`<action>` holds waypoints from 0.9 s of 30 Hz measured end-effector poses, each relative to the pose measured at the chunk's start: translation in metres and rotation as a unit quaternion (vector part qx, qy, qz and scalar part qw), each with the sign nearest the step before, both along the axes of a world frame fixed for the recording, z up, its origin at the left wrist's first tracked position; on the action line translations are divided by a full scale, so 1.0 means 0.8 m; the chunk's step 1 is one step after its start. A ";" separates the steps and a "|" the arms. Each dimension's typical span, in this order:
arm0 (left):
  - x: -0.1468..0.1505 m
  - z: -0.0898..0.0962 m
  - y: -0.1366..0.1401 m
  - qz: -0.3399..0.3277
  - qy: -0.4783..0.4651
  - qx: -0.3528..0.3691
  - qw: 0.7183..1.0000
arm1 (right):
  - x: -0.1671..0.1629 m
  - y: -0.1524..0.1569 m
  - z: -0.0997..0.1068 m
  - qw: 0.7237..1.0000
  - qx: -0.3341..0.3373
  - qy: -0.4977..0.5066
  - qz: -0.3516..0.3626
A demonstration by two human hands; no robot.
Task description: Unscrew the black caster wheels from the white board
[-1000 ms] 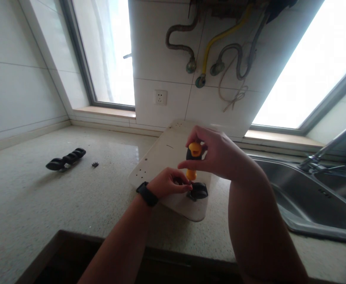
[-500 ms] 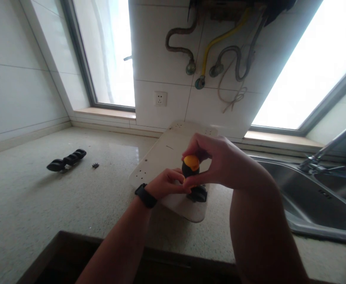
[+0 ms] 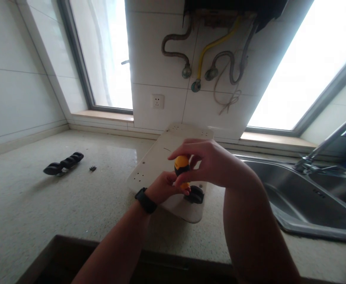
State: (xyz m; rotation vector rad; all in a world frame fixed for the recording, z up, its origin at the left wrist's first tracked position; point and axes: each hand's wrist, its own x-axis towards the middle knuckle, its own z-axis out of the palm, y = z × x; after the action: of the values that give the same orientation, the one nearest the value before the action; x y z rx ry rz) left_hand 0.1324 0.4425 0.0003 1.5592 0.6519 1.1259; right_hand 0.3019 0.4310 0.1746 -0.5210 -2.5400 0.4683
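Observation:
A stubby screwdriver (image 3: pixel 181 163) with a yellow and black handle stands nearly upright over the near end of a white board (image 3: pixel 157 159). My right hand (image 3: pixel 207 159) holds its handle from the right, the thumb on the near side and the index finger stretched over the top. My left hand (image 3: pixel 164 187), below a black wristband, has its fingers closed at the screwdriver's lower end. The tip is hidden by the fingers. A black caster wheel (image 3: pixel 196 194) sits on the board just right of the fingertips. Small screw holes dot the board's corners.
Several black casters (image 3: pixel 63 165) lie in a row on the speckled counter (image 3: pixel 108 197), with a small pile of dark screws (image 3: pixel 93 168) beside them. A steel sink (image 3: pixel 279 221) with a tap (image 3: pixel 324 144) is on the right. Hoses (image 3: pixel 202 59) hang on the wall behind.
My right hand has moved slightly left and its index finger has loosened over the handle top. The screwdriver's handle leans a little more to the left. The view has shifted slightly.

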 end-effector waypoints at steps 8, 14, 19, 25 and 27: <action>0.008 0.004 0.003 0.047 0.033 0.081 0.995 | 0.017 -0.014 0.010 0.992 -0.011 -0.051 0.117; 0.013 0.002 0.001 0.036 0.026 0.062 0.997 | 0.004 -0.012 0.005 0.997 0.030 -0.044 0.062; 0.014 -0.001 -0.001 0.034 -0.008 0.004 0.999 | 0.002 -0.006 0.005 0.996 0.081 -0.022 -0.003; 0.007 -0.001 0.003 -0.023 -0.019 0.014 0.999 | 0.022 -0.002 0.008 0.995 0.046 -0.026 0.079; 0.004 -0.002 0.004 -0.056 -0.020 0.022 0.998 | 0.026 -0.001 0.008 0.993 0.038 -0.035 0.103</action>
State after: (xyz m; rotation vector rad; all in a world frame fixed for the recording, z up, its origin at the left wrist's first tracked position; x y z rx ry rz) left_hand 0.1355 0.4461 -0.0012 1.5872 0.5106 1.0911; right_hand 0.3231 0.4298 0.1813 -0.2512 -2.6814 0.4308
